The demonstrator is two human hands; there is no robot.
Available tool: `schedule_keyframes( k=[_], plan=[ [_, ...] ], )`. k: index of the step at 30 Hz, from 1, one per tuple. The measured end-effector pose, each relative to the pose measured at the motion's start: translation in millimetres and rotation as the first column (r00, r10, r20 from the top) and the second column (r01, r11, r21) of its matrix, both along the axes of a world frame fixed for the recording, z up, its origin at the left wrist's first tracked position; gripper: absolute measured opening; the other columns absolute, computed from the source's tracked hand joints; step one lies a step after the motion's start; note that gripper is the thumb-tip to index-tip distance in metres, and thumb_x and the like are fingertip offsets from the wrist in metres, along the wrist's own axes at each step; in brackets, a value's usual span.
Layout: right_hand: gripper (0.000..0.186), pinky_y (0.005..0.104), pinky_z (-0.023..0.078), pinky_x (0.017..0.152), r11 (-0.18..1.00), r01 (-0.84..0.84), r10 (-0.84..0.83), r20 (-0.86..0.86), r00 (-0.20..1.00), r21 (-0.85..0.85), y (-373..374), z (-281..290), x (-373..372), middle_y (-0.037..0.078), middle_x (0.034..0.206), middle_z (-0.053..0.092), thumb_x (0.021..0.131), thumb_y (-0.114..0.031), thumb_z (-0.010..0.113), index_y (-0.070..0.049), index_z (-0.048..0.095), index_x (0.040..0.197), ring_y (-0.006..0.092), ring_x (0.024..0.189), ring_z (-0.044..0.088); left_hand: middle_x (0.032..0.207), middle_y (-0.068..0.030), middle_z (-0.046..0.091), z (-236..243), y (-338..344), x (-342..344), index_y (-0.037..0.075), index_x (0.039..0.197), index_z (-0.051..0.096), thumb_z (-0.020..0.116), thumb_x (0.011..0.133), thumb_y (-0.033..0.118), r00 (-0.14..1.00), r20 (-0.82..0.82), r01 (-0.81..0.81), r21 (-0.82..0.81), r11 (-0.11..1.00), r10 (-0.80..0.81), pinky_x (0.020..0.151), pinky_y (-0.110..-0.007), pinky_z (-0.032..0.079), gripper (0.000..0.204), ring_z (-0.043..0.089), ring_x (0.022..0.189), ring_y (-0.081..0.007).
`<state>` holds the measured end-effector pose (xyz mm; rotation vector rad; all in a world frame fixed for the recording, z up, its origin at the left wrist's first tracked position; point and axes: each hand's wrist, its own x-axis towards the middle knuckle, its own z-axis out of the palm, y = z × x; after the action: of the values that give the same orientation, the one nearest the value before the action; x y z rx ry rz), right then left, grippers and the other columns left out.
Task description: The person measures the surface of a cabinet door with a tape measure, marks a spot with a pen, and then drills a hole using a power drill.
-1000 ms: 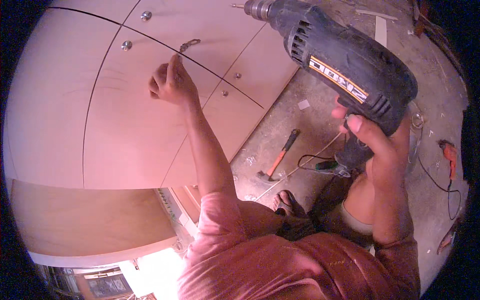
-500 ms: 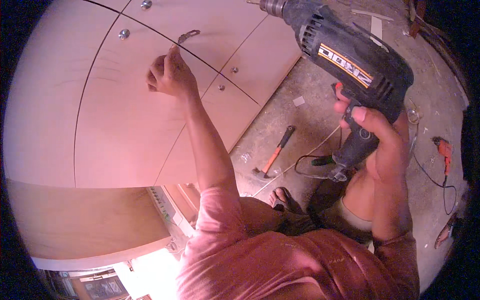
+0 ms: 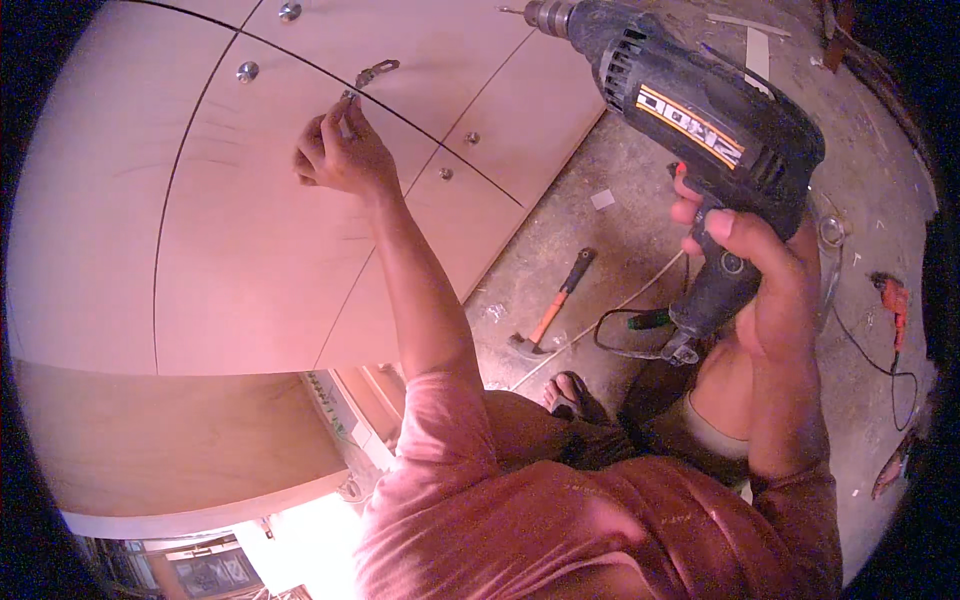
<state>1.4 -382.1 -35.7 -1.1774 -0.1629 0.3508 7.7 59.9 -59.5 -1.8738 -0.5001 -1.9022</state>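
My right hand [image 3: 735, 235] grips the handle of a black corded power drill [image 3: 650, 85], held raised on the right. Its thin bit [image 3: 511, 10] points left, toward the cabinet side. Against the pale cabinet [image 3: 260, 210], my left hand [image 3: 345, 150] pinches a small shiny metal piece [image 3: 349, 95] between thumb and fingertip; its exact kind is too small to tell. Just above those fingertips, a dark metal hasp [image 3: 380, 72] with slots sits by the gap between two door panels. The other fingers of that hand are curled.
Round metal knobs [image 3: 247, 71] stud the cabinet doors. On the concrete floor lie a hammer [image 3: 552, 305] with an orange and black handle, a green-handled tool [image 3: 650, 319], a cord and an orange power tool [image 3: 893, 305]. A bright light glows at lower left.
The view has shifted slightly. My left thumb and fingertip have moved a little, and the small metal piece between them shows more clearly. The drill stays raised in my right hand.
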Motion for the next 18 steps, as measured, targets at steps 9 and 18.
schedule_keyframes(
  k=[9,18],
  plan=[
    [0.049,0.0335,0.058,0.078,1.000,0.014,-0.014,0.001,1.000,-0.001,-2,-1,3,0.016,0.115,0.072,0.080,-0.014,0.066,0.000,0.064,0.127,0.0243,0.096,0.073,0.113,-0.0013,0.058,6,-27,13,0.026,0.104,0.072,0.088,0.069,0.050,0.998,-0.051,-0.027,-0.043,0.999,0.025,0.089,-0.047,0.032,0.046,0.047,0.111,-0.0254],
    [0.051,0.0336,0.058,0.078,1.000,-0.015,0.015,0.021,1.000,-0.013,-3,-1,2,0.016,0.116,0.071,0.080,-0.013,0.066,0.000,0.062,0.129,0.0242,0.097,0.072,0.121,-0.0060,0.053,9,-61,40,0.023,0.106,0.070,0.085,0.073,0.048,0.995,-0.096,0.001,-0.167,0.986,-0.017,0.092,-0.051,0.030,0.044,0.044,0.115,-0.0300]
  ],
)
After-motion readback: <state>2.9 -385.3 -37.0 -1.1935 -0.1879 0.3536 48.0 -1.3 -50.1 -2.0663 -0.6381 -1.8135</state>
